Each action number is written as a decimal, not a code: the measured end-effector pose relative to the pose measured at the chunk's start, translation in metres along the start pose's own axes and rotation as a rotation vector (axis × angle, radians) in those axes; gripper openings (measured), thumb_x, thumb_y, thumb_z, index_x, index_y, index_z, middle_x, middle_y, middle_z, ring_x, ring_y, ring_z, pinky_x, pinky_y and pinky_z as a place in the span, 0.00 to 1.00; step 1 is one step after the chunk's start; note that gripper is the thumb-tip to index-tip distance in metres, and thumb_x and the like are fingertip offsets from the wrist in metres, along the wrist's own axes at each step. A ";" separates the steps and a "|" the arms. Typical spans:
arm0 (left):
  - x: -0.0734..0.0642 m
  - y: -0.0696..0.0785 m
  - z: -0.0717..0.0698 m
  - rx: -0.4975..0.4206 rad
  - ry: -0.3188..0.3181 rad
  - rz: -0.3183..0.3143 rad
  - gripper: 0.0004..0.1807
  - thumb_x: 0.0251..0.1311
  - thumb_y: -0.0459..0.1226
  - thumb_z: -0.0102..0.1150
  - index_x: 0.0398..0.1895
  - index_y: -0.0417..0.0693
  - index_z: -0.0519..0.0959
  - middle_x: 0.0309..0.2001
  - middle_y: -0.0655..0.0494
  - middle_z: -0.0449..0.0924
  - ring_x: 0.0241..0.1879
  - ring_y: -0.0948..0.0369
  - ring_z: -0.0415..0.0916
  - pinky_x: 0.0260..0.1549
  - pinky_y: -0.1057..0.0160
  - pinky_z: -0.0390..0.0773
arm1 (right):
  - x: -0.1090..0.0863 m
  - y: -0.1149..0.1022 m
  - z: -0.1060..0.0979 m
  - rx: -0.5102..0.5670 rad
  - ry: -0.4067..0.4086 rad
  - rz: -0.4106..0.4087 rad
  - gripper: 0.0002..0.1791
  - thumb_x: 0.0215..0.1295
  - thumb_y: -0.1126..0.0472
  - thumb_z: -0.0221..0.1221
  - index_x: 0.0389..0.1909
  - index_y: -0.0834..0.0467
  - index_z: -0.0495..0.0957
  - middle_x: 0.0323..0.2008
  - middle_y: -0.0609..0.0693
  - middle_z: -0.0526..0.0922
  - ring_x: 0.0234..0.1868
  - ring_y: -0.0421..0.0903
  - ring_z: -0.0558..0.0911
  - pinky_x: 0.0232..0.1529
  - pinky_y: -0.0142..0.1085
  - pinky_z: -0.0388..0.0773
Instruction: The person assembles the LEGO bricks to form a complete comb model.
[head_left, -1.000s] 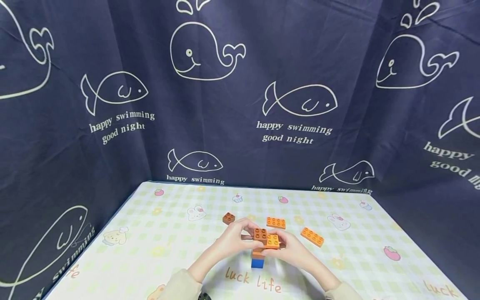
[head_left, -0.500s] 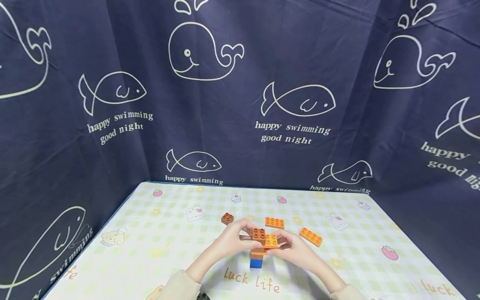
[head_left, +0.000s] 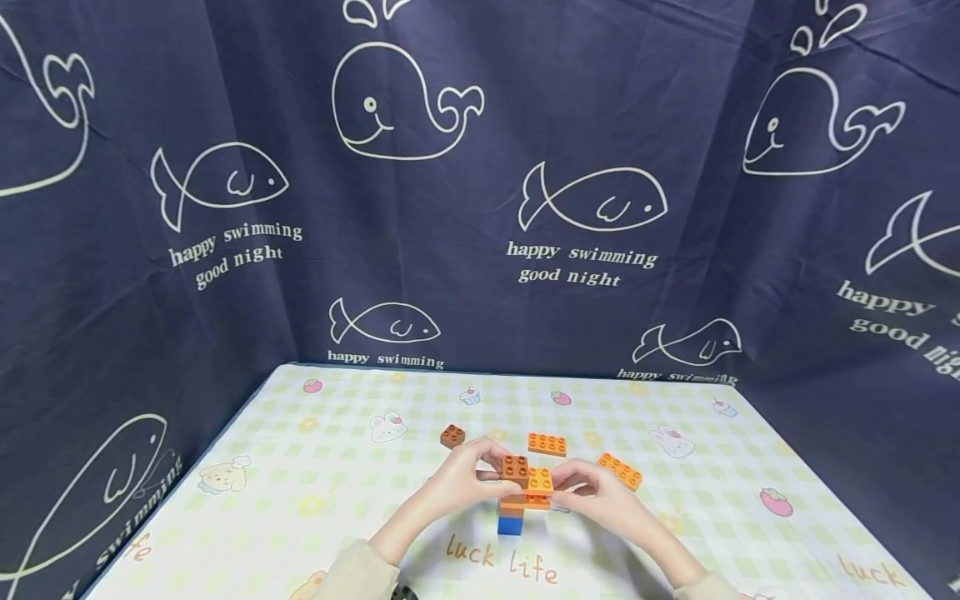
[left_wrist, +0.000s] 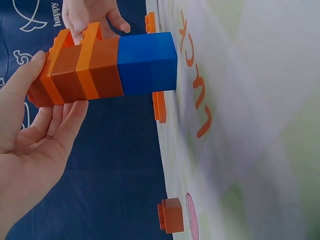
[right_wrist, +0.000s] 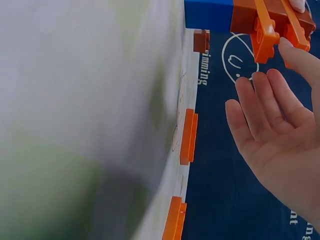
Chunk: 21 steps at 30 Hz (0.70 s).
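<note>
A tower of building bricks has a blue brick [head_left: 510, 524] at its foot. Brown bricks [left_wrist: 66, 73] and thin orange plates [head_left: 541, 481] alternate above, with a studded brown brick [head_left: 515, 468] on top. Both plates jut out to the right. My left hand [head_left: 453, 482] grips the upper part between thumb and fingers. At the plates' jutting ends is my right hand [head_left: 600, 493], its thumb tip right by the upper plate. In the right wrist view the other fingers of the right hand [right_wrist: 275, 120] extend loosely, with nothing between them.
A loose brown brick [head_left: 452, 436] lies behind the left hand. Behind the tower is an orange plate [head_left: 547, 444], and another orange plate [head_left: 619, 471] lies near the right hand. The patterned tablecloth [head_left: 300, 467] meets a dark blue curtain [head_left: 480, 275] at the back.
My right hand has loosened from the orange plate and drawn slightly right, so more of the lower plate shows. My left hand keeps its grip on the tower.
</note>
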<state>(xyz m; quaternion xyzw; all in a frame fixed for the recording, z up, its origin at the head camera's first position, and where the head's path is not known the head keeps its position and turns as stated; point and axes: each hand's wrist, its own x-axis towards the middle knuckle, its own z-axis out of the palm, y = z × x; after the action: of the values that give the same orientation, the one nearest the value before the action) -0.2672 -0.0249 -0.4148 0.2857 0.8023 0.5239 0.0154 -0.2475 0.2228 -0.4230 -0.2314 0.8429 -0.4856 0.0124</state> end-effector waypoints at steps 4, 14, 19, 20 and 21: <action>0.000 -0.002 0.000 0.007 0.003 0.001 0.18 0.49 0.43 0.70 0.42 0.49 0.78 0.37 0.61 0.77 0.40 0.68 0.75 0.42 0.75 0.79 | 0.000 0.003 -0.002 -0.018 0.063 0.034 0.15 0.59 0.55 0.63 0.42 0.61 0.78 0.43 0.56 0.81 0.41 0.38 0.80 0.42 0.30 0.79; -0.001 -0.001 -0.001 0.024 0.004 -0.010 0.18 0.49 0.43 0.70 0.42 0.48 0.78 0.37 0.62 0.77 0.41 0.68 0.75 0.42 0.75 0.78 | 0.001 0.007 -0.007 -0.065 0.240 0.023 0.14 0.57 0.61 0.64 0.43 0.61 0.78 0.36 0.52 0.84 0.36 0.34 0.80 0.41 0.30 0.80; -0.001 -0.001 -0.001 0.026 0.000 -0.018 0.18 0.49 0.44 0.70 0.41 0.48 0.77 0.37 0.62 0.77 0.41 0.68 0.75 0.42 0.75 0.78 | 0.002 0.008 -0.012 -0.089 0.319 0.035 0.14 0.55 0.61 0.66 0.42 0.61 0.79 0.34 0.50 0.84 0.34 0.34 0.80 0.40 0.29 0.79; -0.001 -0.001 -0.001 0.025 0.000 -0.020 0.19 0.49 0.44 0.70 0.41 0.48 0.77 0.37 0.62 0.77 0.40 0.68 0.75 0.42 0.75 0.78 | 0.002 0.009 -0.014 -0.096 0.329 0.041 0.14 0.55 0.61 0.66 0.42 0.61 0.79 0.34 0.50 0.84 0.34 0.34 0.79 0.40 0.29 0.79; -0.001 -0.001 -0.001 0.025 0.000 -0.020 0.19 0.49 0.44 0.70 0.41 0.48 0.77 0.36 0.62 0.77 0.40 0.68 0.75 0.42 0.75 0.78 | 0.002 0.010 -0.015 -0.104 0.339 0.048 0.14 0.55 0.61 0.66 0.42 0.61 0.79 0.34 0.50 0.84 0.34 0.33 0.79 0.40 0.29 0.79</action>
<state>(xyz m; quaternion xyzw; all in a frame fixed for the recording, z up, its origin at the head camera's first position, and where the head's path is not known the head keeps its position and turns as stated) -0.2676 -0.0264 -0.4154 0.2779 0.8117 0.5135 0.0168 -0.2565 0.2379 -0.4229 -0.1263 0.8622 -0.4730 -0.1304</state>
